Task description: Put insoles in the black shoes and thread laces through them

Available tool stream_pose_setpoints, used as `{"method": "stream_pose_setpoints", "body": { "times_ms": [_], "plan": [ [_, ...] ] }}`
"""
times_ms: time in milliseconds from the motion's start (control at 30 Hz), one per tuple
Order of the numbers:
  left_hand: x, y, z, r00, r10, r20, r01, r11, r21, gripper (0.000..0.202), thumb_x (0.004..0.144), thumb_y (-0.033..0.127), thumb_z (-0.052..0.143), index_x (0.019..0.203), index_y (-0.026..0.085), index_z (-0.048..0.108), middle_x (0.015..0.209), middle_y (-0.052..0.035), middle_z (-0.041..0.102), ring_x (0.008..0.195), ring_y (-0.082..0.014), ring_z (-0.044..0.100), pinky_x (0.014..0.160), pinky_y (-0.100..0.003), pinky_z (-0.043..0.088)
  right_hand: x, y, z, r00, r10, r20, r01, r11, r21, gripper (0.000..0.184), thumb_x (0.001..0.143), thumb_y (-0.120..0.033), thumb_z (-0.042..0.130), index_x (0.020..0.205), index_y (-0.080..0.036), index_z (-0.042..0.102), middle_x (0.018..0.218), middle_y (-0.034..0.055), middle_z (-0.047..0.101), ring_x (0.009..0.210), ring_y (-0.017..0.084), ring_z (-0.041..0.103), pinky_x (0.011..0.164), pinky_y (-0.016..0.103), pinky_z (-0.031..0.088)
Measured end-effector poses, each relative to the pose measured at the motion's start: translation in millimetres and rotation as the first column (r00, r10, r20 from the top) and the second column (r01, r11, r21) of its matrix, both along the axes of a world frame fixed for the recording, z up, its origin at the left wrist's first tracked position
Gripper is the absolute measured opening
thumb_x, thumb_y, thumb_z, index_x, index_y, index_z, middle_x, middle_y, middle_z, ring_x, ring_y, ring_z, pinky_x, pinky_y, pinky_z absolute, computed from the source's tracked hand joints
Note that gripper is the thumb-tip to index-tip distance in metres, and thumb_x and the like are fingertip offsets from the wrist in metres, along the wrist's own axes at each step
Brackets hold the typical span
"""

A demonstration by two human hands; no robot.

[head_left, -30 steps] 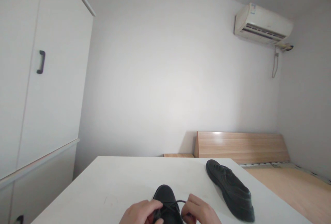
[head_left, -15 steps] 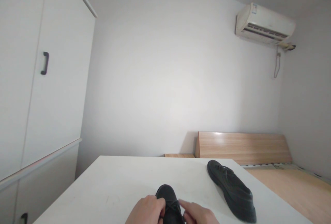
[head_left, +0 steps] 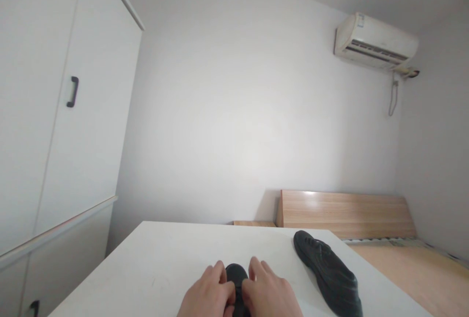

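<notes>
A black lace-up shoe (head_left: pixel 236 272) lies at the near middle of the white table (head_left: pixel 164 253), toe pointing away from me. My left hand (head_left: pixel 210 290) is closed over its left side, thumb and forefinger pinched at the lacing. From the right, my right hand (head_left: pixel 269 287) meets it with bent fingers, also pinched at the lacing. Both hands seem to grip the shoelace, but my fingers hide most of it, along with the shoe's middle. The matching black shoe (head_left: pixel 328 270) rests to the right of my right hand, sole down, with its lace in place.
A white wardrobe (head_left: pixel 98 112) with dark handles stands on the left. Beyond the table's right edge is a bed with a wooden headboard (head_left: pixel 344 212) and a bare tan base (head_left: pixel 403 268). An air conditioner (head_left: pixel 377 41) hangs high on the wall.
Both hands have come closer together over the shoe, covering more of it. My right hand has moved left, its fingers now bent over the lacing. The view has shifted slightly.
</notes>
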State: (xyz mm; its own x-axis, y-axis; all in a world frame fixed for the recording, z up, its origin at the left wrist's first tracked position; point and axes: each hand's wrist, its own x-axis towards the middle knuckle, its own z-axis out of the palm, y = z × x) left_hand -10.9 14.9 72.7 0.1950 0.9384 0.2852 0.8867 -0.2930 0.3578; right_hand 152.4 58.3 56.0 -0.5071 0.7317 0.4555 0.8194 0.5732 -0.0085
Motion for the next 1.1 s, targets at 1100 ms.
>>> {"method": "stream_pose_setpoints", "body": {
  "times_ms": [1100],
  "plan": [
    [27,-6,63.2,0.279,-0.268,0.922,0.363,0.918,0.158,0.04,0.085,0.056,0.066,0.084,0.017,0.057,0.061,0.0065,0.05,0.054,-0.0075,0.042,0.051,-0.019,0.033,-2,-21,49.1,0.181,0.168,-0.969,-0.623,0.782,0.019,0.036,0.091,-0.048,0.064,0.118,-0.025,0.067,0.099,0.0068,0.069,0.093,0.022,0.064,0.084,0.035,0.053]
  ]
}}
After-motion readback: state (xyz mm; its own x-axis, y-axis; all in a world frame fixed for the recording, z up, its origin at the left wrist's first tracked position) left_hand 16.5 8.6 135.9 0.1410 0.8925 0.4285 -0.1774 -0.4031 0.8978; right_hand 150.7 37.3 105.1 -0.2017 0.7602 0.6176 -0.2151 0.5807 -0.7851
